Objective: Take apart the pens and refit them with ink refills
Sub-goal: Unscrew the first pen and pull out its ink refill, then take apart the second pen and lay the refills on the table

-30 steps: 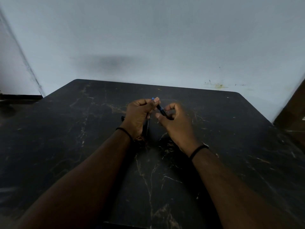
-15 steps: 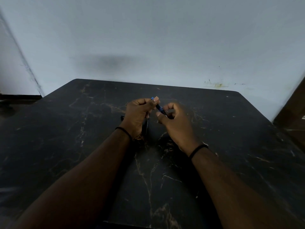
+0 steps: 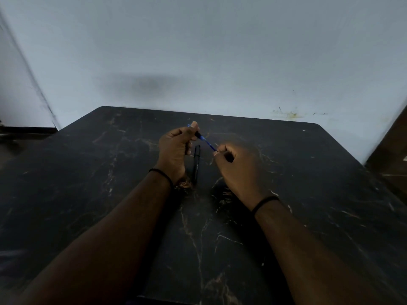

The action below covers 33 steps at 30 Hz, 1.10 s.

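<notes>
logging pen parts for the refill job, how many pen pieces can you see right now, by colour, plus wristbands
Blue pieces: 1, the thin blue refill held between the left hand and right hand.
Black pieces: 1, the black pen lying on the table.
Black wristbands: 2, left wristband and right wristband.
Total: 4.

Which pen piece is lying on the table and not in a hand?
The black pen, lying flat on the table between the wrists. The thin blue refill is pinched at its ends by the left hand and right hand.
</notes>
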{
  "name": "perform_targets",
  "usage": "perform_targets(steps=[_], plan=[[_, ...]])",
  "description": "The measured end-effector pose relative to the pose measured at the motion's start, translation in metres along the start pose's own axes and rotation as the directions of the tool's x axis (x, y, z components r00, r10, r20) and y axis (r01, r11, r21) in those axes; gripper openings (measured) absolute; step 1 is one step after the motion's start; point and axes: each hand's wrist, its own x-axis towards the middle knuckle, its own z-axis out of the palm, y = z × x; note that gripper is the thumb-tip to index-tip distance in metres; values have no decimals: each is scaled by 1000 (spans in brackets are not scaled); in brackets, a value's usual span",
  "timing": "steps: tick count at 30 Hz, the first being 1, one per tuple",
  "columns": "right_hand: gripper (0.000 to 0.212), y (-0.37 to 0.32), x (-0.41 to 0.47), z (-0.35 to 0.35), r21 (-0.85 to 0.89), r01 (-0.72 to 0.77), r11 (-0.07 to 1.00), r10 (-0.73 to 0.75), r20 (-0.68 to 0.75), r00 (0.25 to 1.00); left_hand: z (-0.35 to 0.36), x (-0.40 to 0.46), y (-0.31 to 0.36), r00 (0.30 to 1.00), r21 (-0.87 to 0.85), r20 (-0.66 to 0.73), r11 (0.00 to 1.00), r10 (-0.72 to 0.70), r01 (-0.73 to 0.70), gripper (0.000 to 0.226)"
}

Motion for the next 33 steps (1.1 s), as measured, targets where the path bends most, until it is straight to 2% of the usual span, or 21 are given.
perform_targets(steps=[2,4,6,7,10,12,17,19,21,25,29,30,33], plan=[[17,0,0,-2,-25,8,1000,-9,-38,999,-3,2,1,999,-8,-46,1000,7,-8,25],[14,-1,1,-4,-17,9,1000,-10,-74,997,-2,3,1,994,62,-105,998,33,-27,27],[11,-3,1,-7,3,13,1000,-13,-125,992,1,3,-1,979,277,-148,956,140,-94,34],[12,-5,2,-8,15,13,1000,-11,-153,988,3,1,-3,973,391,-118,910,200,-139,37],[20,-7,2,-12,58,1,998,11,-210,978,9,-7,-11,968,652,91,721,234,-235,41],[20,-7,3,-12,85,-18,996,36,-223,974,13,-12,-16,965,800,161,546,205,-249,45],[19,-7,5,-11,142,-51,989,83,-227,970,22,-15,-17,967,962,194,160,164,-220,56],[19,-6,6,-12,153,-64,986,98,-222,970,23,-16,-20,964,980,185,39,191,-195,54],[22,-4,6,-12,157,-69,985,104,-226,968,26,-17,-21,958,986,169,-28,234,-167,48],[21,-4,9,-13,171,-109,979,148,-235,961,27,-18,-24,941,978,203,-99,272,-182,39],[11,-3,11,-19,189,-123,974,172,-267,948,28,-20,-22,913,968,252,-82,322,-238,33],[10,-4,11,-21,204,-108,973,165,-293,942,29,-20,-22,899,962,267,-45,347,-268,31],[9,-9,12,-28,253,-24,967,128,-405,905,34,-23,-16,855,898,313,164,413,-407,27]])
